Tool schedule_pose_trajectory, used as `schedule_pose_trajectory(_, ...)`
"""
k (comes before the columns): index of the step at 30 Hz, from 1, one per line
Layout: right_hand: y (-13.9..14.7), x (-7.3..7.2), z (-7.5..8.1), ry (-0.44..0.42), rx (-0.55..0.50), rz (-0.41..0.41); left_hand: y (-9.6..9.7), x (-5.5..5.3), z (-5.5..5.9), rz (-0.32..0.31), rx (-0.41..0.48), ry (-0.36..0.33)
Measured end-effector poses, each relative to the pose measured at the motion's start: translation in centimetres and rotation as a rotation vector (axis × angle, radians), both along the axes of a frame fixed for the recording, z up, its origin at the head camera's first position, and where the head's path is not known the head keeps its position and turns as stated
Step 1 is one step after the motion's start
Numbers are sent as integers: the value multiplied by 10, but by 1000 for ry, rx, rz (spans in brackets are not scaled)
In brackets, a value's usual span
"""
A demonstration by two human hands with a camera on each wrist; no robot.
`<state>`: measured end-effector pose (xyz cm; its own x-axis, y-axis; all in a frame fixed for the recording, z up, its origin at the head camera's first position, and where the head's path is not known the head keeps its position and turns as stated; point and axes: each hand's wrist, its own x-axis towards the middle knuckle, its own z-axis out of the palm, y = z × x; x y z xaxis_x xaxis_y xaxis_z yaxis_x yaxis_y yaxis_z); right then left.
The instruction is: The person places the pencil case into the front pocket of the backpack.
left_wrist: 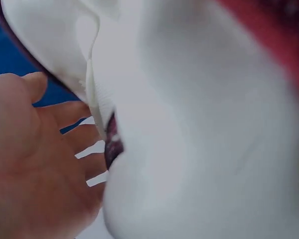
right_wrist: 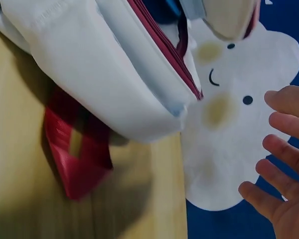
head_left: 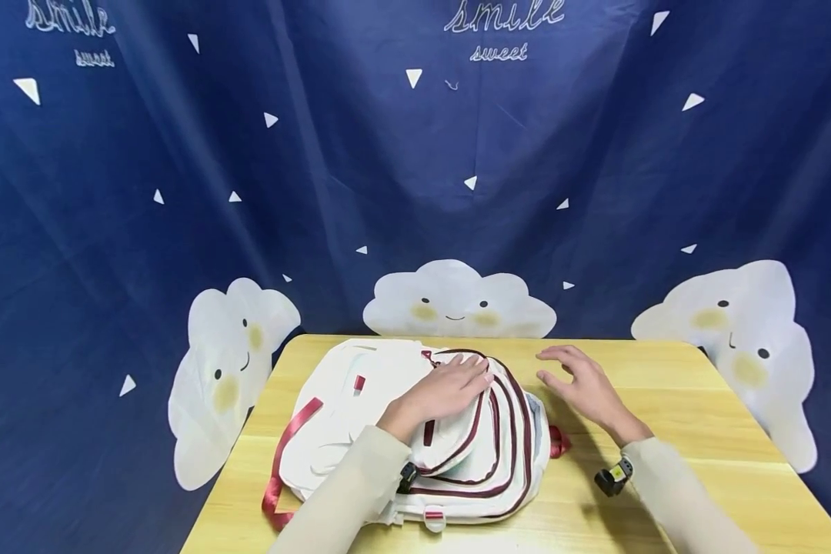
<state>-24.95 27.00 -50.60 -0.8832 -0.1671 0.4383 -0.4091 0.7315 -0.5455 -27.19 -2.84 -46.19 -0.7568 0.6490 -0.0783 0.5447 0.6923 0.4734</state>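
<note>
A white backpack (head_left: 367, 408) with dark red zips lies on the wooden table, its front pockets facing up. My left hand (head_left: 450, 388) rests over the front pocket, fingers stretched out. In the left wrist view the fingertips of that left hand (left_wrist: 40, 144) meet the white fabric, beside a dark red zip part (left_wrist: 113, 142). To the right of the backpack, my right hand (head_left: 585, 385) hovers above the table, apart from the bag and holding nothing. The right wrist view shows this right hand (right_wrist: 293, 155) with fingers spread and slightly bent, and the backpack's end (right_wrist: 89, 69) at upper left.
One red strap (head_left: 277, 462) trails along the backpack's left side; another red loop (head_left: 559, 441) pokes out at its right end. Beneath is a light wooden table (head_left: 672, 419). Behind it hangs a dark blue cloth (head_left: 360, 154) printed with clouds and triangles.
</note>
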Motion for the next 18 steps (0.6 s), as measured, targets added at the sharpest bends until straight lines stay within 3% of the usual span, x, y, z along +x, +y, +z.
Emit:
schedule_pose_trajectory(8,10,-14,13,-40,61,-33,7,-1,-1,-37,-218,34)
schedule_pose_trajectory(15,17,-29,14,-83,103,-39,16,4,-10,-57,-448,192)
schedule_pose_trajectory(18,19,-34,12,-105,130,-60,18,1,-10,-51,-504,221)
